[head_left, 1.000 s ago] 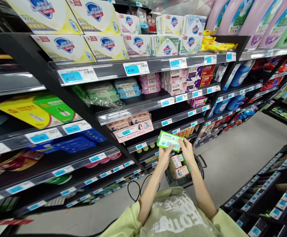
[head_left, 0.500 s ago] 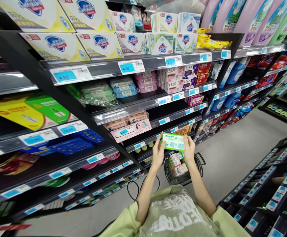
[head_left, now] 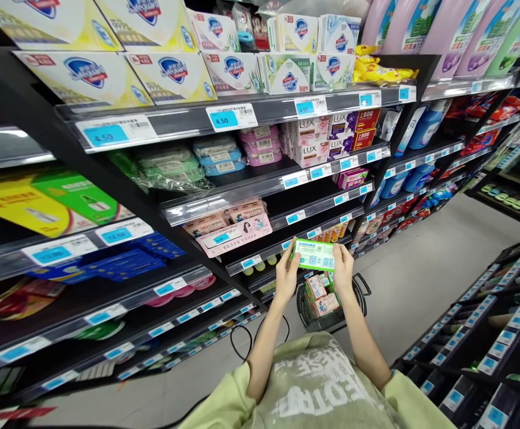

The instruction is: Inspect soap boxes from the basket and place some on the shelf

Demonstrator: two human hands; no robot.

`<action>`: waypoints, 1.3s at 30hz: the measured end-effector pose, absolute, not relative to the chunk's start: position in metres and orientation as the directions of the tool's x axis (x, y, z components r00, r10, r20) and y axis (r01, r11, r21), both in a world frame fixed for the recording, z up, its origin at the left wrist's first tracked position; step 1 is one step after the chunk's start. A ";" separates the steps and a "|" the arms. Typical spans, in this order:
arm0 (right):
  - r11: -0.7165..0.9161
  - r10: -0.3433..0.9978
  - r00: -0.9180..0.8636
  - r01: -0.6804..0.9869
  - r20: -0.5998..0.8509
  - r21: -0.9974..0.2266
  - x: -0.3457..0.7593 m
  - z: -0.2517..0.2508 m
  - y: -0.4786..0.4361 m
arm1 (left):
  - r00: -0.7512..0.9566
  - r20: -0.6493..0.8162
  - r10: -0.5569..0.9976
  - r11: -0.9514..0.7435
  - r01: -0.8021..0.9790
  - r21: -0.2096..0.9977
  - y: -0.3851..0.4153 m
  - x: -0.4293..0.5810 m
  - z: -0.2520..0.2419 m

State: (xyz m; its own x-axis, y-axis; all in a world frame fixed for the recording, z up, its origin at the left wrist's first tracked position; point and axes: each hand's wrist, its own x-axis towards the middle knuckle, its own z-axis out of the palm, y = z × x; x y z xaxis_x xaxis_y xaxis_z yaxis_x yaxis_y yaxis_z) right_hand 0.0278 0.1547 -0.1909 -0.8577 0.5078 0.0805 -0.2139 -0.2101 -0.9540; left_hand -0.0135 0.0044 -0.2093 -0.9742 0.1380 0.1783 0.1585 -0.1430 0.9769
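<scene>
A flat green-and-white package (head_left: 315, 255), printed with small text and a square code, is held level in front of me. My left hand (head_left: 287, 271) grips its left end, thumb on top. At the right end, my right hand (head_left: 343, 269) pinches it the same way. Its underside is hidden from view. Below the hands a dark shopping basket (head_left: 303, 307) stands on the floor, with several pink and green boxes (head_left: 326, 304) inside.
Shelves on the left hold Safeguard soap boxes (head_left: 173, 74), LUX boxes (head_left: 312, 153), plastic-wrapped soap cases (head_left: 219, 156) and a pink display box (head_left: 235, 235). Purple detergent bottles (head_left: 451, 36) stand at the upper right. Another shelf unit (head_left: 487, 322) lines the right side. A black cable (head_left: 247, 339) loops near the floor.
The view has shifted slightly, so the upper-left shelves sit a little further left and up. Both hands keep the package in nearly the same place.
</scene>
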 end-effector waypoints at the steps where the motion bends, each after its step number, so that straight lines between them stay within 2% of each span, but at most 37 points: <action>1: -0.214 0.508 -0.857 -0.220 0.084 -0.952 0.028 -0.191 0.155 | -0.973 0.185 0.134 -0.136 0.167 0.976 0.004 -0.014 -0.209; 18: -0.243 0.507 -0.859 -0.222 0.072 -0.944 0.024 -0.191 0.154 | -0.976 0.149 0.160 -0.158 0.124 0.980 0.003 -0.017 -0.210; 20: -0.240 0.507 -0.859 -0.217 0.068 -0.946 0.023 -0.193 0.154 | -0.971 0.170 0.166 -0.157 0.144 0.977 0.003 -0.018 -0.210; 22: -0.240 0.518 -0.853 -0.211 0.059 -0.948 0.021 -0.195 0.155 | -0.949 0.261 0.175 -0.135 0.240 0.961 0.002 -0.019 -0.209; 25: -0.236 0.549 -0.834 -0.207 0.045 -0.949 0.020 -0.197 0.156 | -0.851 0.472 0.228 0.017 0.489 0.872 0.000 -0.021 -0.205; 28: -0.235 0.556 -0.830 -0.196 0.034 -0.952 0.019 -0.197 0.156 | -0.732 0.596 0.330 0.238 0.675 0.698 -0.001 -0.024 -0.204; 32: -0.206 0.546 -0.837 -0.168 0.029 -0.964 0.019 -0.197 0.155 | -0.633 0.701 0.329 0.453 0.757 0.472 0.003 -0.025 -0.208; 34: -0.149 0.563 -0.825 -0.161 0.051 -0.976 0.020 -0.196 0.154 | -0.621 0.718 0.314 0.484 0.755 0.442 0.008 -0.023 -0.212; 36: -0.097 0.536 -0.839 -0.171 0.094 -0.980 0.023 -0.193 0.153 | -0.657 0.696 0.291 0.410 0.743 0.529 0.016 -0.021 -0.217; 38: -0.044 0.477 -0.862 -0.215 0.168 -0.976 0.024 -0.189 0.153 | -0.784 0.599 0.160 0.233 0.620 0.749 0.028 -0.019 -0.222; 39: 0.005 0.474 -0.853 -0.244 0.217 -0.970 0.024 -0.187 0.154 | -0.871 0.487 0.057 0.093 0.490 0.866 0.034 -0.018 -0.223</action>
State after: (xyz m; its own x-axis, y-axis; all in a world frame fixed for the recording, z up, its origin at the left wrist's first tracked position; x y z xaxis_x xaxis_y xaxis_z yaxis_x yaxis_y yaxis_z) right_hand 0.0244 0.1540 -0.1874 -0.8533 0.4741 0.2172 -0.2440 0.0051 -0.9697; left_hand -0.0175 0.0338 -0.2235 -0.8715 0.0575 0.4871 0.4904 0.0934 0.8665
